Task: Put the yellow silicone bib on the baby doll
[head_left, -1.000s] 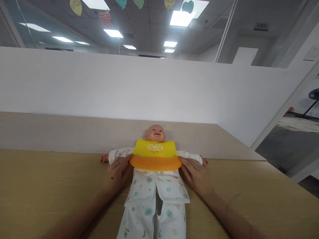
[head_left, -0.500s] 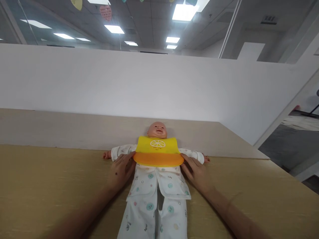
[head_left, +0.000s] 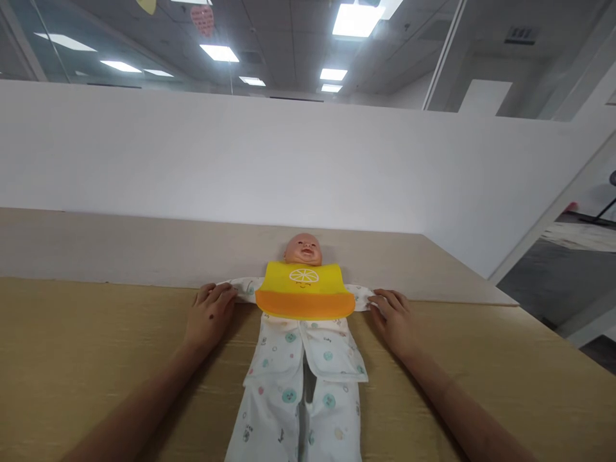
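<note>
A baby doll (head_left: 308, 350) lies on its back, dressed in a white printed jacket and trousers, its arms stretched out sideways. Over its chest rests a yellow bib (head_left: 276, 276) with an orange bottom pocket and a white citrus print. My left hand (head_left: 209, 316) is closed over the end of the doll's sleeve on the left, hiding the doll's hand there. On the other side, my right hand (head_left: 393, 319) has its fingers curled over the opposite sleeve end, and that doll hand is hidden too. Neither hand touches the bib.
The doll lies on a wooden tabletop (head_left: 120, 359), its head on a paler raised strip (head_left: 144, 250) at the back. Behind stands a white partition (head_left: 216, 160) with glass above it. At the right, floor shows beyond the table's edge.
Both my hands have left the bib's lower corners and moved outward to the ends of the doll's sleeves. The bib stays on the doll's chest.
</note>
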{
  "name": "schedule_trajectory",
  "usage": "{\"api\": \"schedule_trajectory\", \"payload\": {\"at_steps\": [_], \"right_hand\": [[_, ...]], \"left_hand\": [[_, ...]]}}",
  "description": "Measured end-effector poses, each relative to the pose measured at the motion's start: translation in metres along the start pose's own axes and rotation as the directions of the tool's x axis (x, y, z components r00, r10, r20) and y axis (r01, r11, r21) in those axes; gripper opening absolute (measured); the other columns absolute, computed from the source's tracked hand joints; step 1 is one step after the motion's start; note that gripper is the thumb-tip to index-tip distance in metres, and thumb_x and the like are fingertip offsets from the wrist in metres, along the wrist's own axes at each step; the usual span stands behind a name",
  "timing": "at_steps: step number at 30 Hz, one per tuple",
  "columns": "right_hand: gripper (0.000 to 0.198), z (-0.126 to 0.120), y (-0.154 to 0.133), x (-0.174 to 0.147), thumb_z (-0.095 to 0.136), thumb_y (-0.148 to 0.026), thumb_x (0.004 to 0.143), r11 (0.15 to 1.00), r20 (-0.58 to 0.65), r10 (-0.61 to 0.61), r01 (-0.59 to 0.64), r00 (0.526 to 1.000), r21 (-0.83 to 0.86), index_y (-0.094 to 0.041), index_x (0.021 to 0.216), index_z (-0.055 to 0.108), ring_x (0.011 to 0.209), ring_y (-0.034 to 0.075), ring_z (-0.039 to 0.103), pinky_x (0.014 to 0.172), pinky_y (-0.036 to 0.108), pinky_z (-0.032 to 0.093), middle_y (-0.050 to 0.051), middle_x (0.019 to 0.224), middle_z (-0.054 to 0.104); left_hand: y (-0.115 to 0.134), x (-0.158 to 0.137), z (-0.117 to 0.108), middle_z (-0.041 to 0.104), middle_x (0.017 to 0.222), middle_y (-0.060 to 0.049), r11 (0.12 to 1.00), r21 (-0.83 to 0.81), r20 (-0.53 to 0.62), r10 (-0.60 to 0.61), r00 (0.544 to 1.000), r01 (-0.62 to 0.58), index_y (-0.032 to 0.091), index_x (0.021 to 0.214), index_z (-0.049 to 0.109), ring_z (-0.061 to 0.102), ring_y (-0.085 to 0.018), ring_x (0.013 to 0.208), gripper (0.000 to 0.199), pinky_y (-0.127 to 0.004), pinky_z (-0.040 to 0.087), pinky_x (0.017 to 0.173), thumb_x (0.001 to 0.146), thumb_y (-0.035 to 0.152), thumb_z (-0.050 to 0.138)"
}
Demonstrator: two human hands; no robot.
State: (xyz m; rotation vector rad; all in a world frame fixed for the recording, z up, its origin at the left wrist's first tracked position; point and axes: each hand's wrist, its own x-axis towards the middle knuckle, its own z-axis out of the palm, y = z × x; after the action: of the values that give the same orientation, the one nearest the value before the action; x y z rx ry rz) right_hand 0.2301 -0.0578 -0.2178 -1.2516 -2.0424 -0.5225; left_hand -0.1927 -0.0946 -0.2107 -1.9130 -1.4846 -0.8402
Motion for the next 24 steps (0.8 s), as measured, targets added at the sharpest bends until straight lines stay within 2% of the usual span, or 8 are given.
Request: {"api": "schedule_trajectory", "payload": {"at_steps": [7,14,18,20,21,23,24], "right_hand": [[0.02,0.002,0.003,0.001,0.045,-0.025,0.086,0.999,-0.047,0.048,-0.047,0.998,0.016,-0.019,0.095,0.062,0.102,0.023,0.049,0.087,0.041,0.045,0.009,0.106,0.062],[0.023,-0.003,-0.006,0.003,0.044,-0.026,0.085,0.993,-0.057,0.054,-0.048,0.997,0.105,-0.019,0.102,0.058,0.107,0.025,0.048,0.09,0.045,0.044,0.011,0.113,0.057],[0.025,-0.008,-0.014,0.009,0.043,-0.027,0.085,0.961,-0.024,0.145,-0.135,0.989,0.243,-0.019,0.104,0.058,0.108,0.024,0.051,0.092,0.046,0.044,0.011,0.113,0.059],[0.028,-0.007,-0.018,0.017,0.043,-0.03,0.085,0.901,0.026,0.256,-0.248,0.966,0.357,-0.019,0.106,0.057,0.106,0.024,0.054,0.091,0.045,0.045,0.011,0.112,0.06],[0.029,-0.006,-0.019,0.024,0.044,-0.033,0.084,0.842,0.067,0.324,-0.32,0.944,0.434,-0.019,0.107,0.057,0.104,0.023,0.056,0.089,0.044,0.047,0.011,0.112,0.061],[0.033,-0.001,-0.022,0.043,0.046,-0.038,0.082,0.659,0.197,0.454,-0.476,0.869,0.582,-0.02,0.108,0.056,0.101,0.023,0.058,0.083,0.042,0.051,0.01,0.111,0.062],[0.033,0.003,-0.023,0.054,0.049,-0.04,0.08,0.53,0.282,0.507,-0.552,0.815,0.644,-0.02,0.106,0.056,0.098,0.023,0.06,0.08,0.04,0.052,0.01,0.109,0.063]], "left_hand": [[0.004,0.001,-0.001,0.065,0.101,-0.01,0.996,0.066,-0.026,-0.054,0.998,0.056,0.018,0.084,0.068,0.05,-0.029,0.098,0.018,-0.043,0.047,0.081,0.082,0.02,0.05],[0.004,0.001,-0.003,0.062,0.101,-0.013,0.996,-0.087,-0.05,0.001,0.999,-0.005,0.015,0.093,0.063,0.05,-0.026,0.098,0.02,-0.043,0.045,0.085,0.082,0.014,0.046],[0.008,0.005,-0.003,0.062,0.097,-0.012,0.975,-0.212,-0.045,-0.073,0.996,0.061,0.016,0.092,0.062,0.052,-0.024,0.094,0.019,-0.042,0.044,0.085,0.084,0.017,0.044],[0.013,0.013,-0.003,0.062,0.097,-0.012,0.949,-0.293,-0.012,-0.127,0.992,0.118,0.016,0.091,0.062,0.053,-0.024,0.095,0.02,-0.042,0.044,0.085,0.084,0.02,0.043],[0.017,0.019,-0.003,0.062,0.098,-0.011,0.929,-0.338,0.015,-0.157,0.987,0.153,0.017,0.09,0.062,0.053,-0.024,0.096,0.021,-0.042,0.044,0.086,0.084,0.021,0.042],[0.025,0.035,0.0,0.062,0.099,-0.01,0.865,-0.437,0.084,-0.232,0.969,0.245,0.017,0.09,0.061,0.053,-0.024,0.099,0.021,-0.042,0.043,0.089,0.083,0.023,0.042],[0.028,0.045,0.003,0.062,0.098,-0.01,0.815,-0.492,0.126,-0.282,0.951,0.307,0.017,0.089,0.061,0.053,-0.024,0.099,0.021,-0.041,0.042,0.091,0.082,0.026,0.043]]}}
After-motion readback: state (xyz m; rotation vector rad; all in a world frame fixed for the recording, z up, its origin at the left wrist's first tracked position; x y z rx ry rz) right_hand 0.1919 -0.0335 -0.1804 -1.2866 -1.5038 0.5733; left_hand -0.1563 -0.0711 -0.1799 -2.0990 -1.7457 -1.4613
